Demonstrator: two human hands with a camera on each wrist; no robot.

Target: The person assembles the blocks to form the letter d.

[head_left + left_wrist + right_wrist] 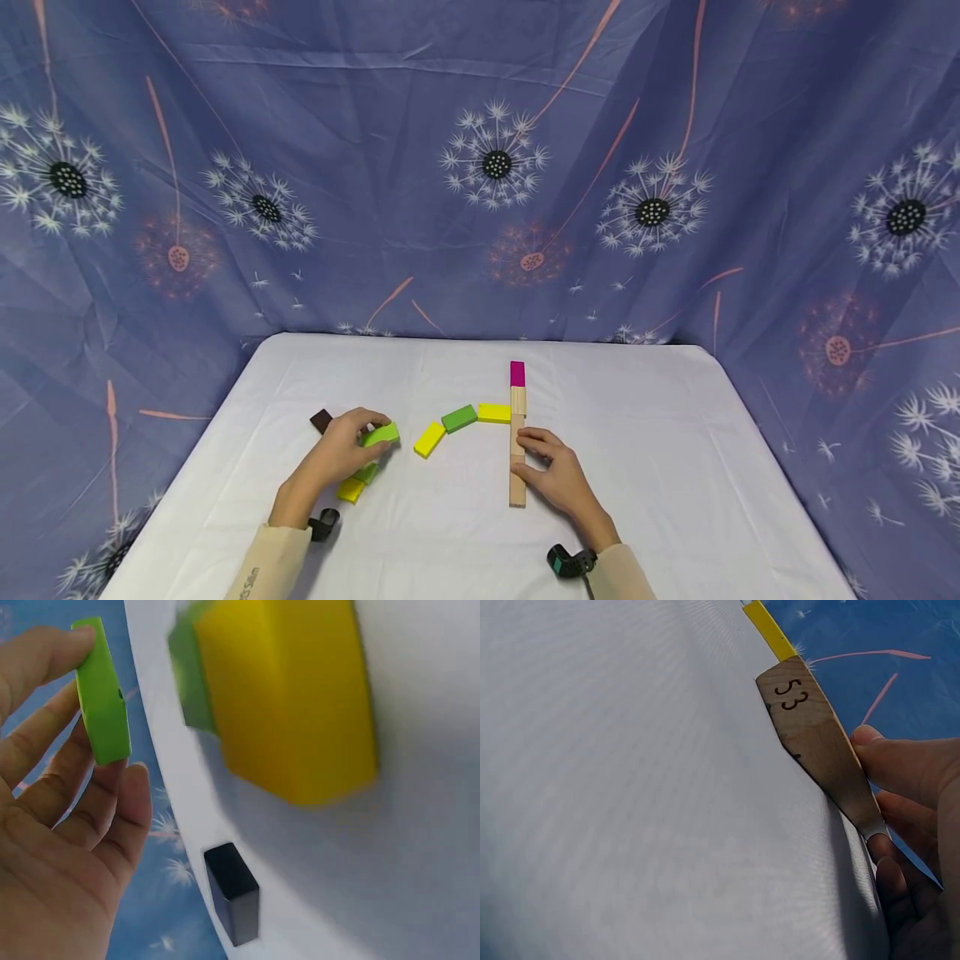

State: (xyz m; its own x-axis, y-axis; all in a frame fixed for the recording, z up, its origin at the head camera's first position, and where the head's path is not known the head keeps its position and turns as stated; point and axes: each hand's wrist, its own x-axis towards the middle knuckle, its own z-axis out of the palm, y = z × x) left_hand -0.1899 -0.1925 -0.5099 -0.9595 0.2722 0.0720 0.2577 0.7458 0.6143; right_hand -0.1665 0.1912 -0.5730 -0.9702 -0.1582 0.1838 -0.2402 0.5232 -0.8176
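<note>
My left hand (341,450) pinches a light green block (105,697) between thumb and fingertips. Below that hand in the head view are a green block (366,474) and a yellow block (350,490), both partly covered by it. Just past its knuckles is a dark brown block (321,420). With thumb and fingers, my right hand (558,475) holds a plain wooden block (517,446) in the middle of a straight row. The row's nearest wooden block (517,493) is marked 53 in the right wrist view. A magenta block (517,373) forms the far end.
From the row's left side curves a line of a yellow block (493,413), a green block (459,418) and another yellow block (429,439). All lie on a white-covered table (660,417). A blue dandelion-print curtain (405,183) hangs behind and at both sides.
</note>
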